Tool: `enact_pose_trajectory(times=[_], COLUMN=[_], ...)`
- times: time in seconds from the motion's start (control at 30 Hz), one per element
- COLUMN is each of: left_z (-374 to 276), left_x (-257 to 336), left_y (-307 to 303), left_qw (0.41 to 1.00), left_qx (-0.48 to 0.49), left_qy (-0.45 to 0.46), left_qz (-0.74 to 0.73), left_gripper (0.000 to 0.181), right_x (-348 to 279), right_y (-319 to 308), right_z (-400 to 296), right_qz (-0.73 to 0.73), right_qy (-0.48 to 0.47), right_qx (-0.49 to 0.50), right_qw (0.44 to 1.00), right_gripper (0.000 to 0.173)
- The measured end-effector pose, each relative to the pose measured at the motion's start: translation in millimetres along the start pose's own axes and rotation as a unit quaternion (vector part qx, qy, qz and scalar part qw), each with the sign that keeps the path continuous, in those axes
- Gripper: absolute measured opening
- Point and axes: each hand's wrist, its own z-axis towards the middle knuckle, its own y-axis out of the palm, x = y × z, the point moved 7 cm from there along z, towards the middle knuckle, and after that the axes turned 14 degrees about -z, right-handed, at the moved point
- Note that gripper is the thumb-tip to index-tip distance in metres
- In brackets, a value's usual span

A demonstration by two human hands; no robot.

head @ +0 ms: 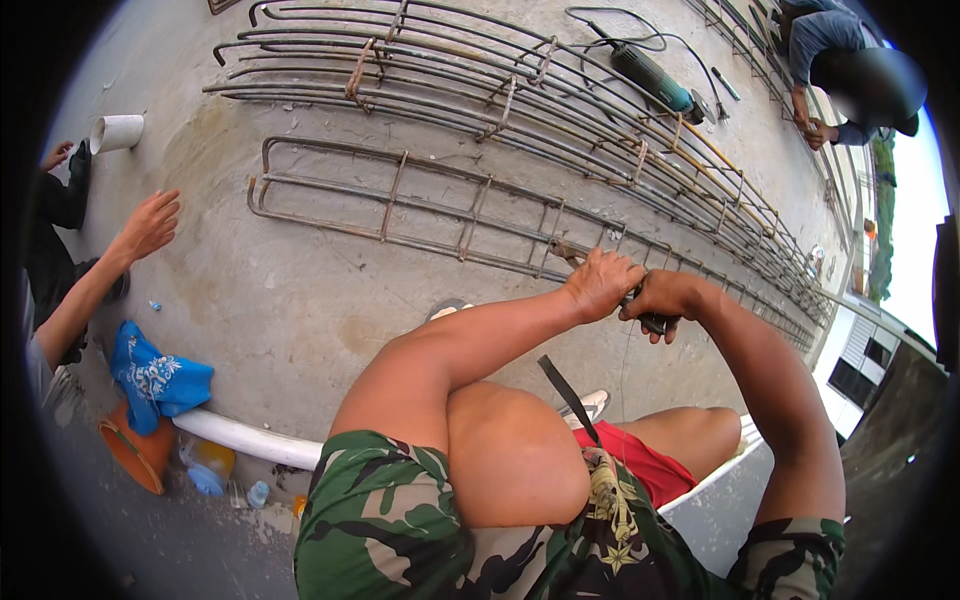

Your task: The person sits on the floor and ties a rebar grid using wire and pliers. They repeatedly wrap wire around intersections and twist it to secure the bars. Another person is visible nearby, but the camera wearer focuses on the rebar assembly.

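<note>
A long rebar cage (390, 202), made of steel bars with wire-tied stirrups, lies on the concrete floor before me. My left hand (604, 281) is over the cage's near side, closed on what looks like the rusty end of a tool (566, 251); its full shape is hidden. Right beside it, my right hand (660, 300) grips the dark handles of a hand tool (654, 324), perhaps pliers, partly covered by my fingers. A thin tie wire (625, 367) hangs below my hands.
Further rebar cages (510, 105) lie beyond, with a corded angle grinder (652, 79) behind them. A co-worker's hands (810, 127) are at upper right; another person's hand (150, 225) reaches in at left. A white pipe (255, 439), blue cloth (161, 375) and orange bucket (135, 457) are nearby.
</note>
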Motion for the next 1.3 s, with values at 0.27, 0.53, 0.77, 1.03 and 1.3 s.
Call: enact_pose_trajectory(times=[0.27, 0.53, 0.77, 1.03, 1.3], left_z=[24.9, -11.6, 2.0, -1.9, 8.0], left_x=[-6.7, 35.3, 5.4, 19.2, -8.6], left_y=[-16.3, -43.9, -12.7, -31.6, 6.2], left_qw=[0.985, 0.993, 0.999, 0.998, 0.98], left_qx=[-0.091, 0.118, 0.017, 0.04, -0.182], left_qy=[-0.085, 0.028, 0.01, -0.003, -0.074], left_qz=[-0.119, -0.003, -0.037, -0.048, -0.04], left_gripper=[0.045, 0.046, 0.035, 0.034, 0.033], right_x=[-13.4, 3.6, -12.3, 11.6, 11.7], right_y=[-5.4, -12.0, -10.1, -0.1, 17.5], right_z=[-25.3, -2.1, -21.6, -11.0, -28.7], right_qz=[-0.474, -0.135, -0.326, 0.0, -0.274], right_qy=[0.043, 0.032, -0.032, -0.034, -0.201], right_qx=[0.495, 0.01, 0.298, -0.013, 0.494], right_qw=[0.727, 0.99, 0.897, 0.999, 0.8], right_gripper=[0.032, 0.027, 0.024, 0.046, 0.05])
